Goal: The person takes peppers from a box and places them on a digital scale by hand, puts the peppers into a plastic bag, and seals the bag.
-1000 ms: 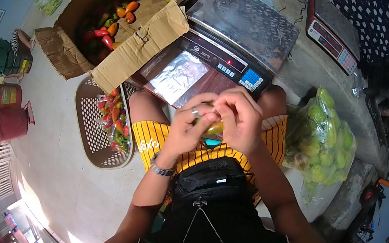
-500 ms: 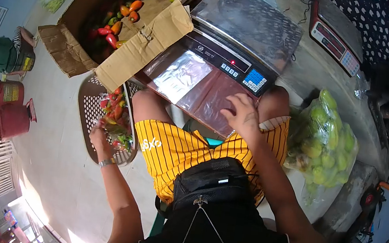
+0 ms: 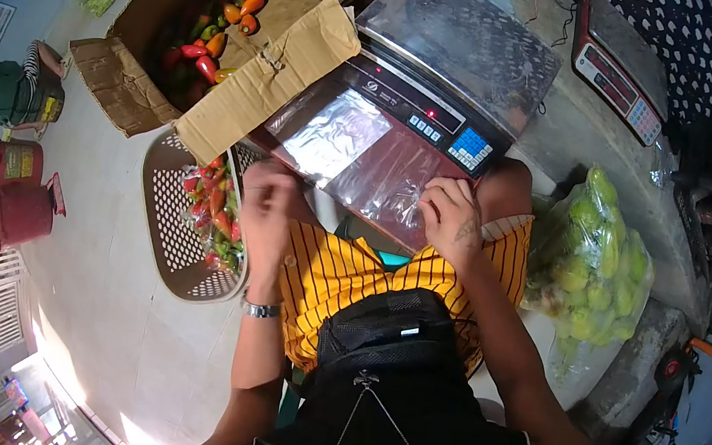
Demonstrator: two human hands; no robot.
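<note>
My right hand (image 3: 452, 218) is at the right part of a stack of clear plastic bags (image 3: 382, 167), its fingertips pinched on the wrinkled film of a plastic bag. Blurred by motion, my left hand (image 3: 268, 201) is over my left thigh, beside the brown perforated basket (image 3: 162, 227); its fingers are not clear. Bagged red, orange and green peppers (image 3: 216, 212) lie in that basket. Just beyond the bags is a digital scale (image 3: 417, 108) with a metal plate and blue keys.
An open cardboard box (image 3: 271, 83) holds loose peppers (image 3: 247, 14) at the upper left. Green vegetables in a clear bag (image 3: 596, 265) sit to my right. A second scale (image 3: 617, 82) stands farther back. Red containers (image 3: 18, 198) are at far left, near another person (image 3: 15, 93).
My left hand has left the basket and moved right, over my thigh. My right hand's spread fingers have closed on the plastic, which is now bunched up near them.
</note>
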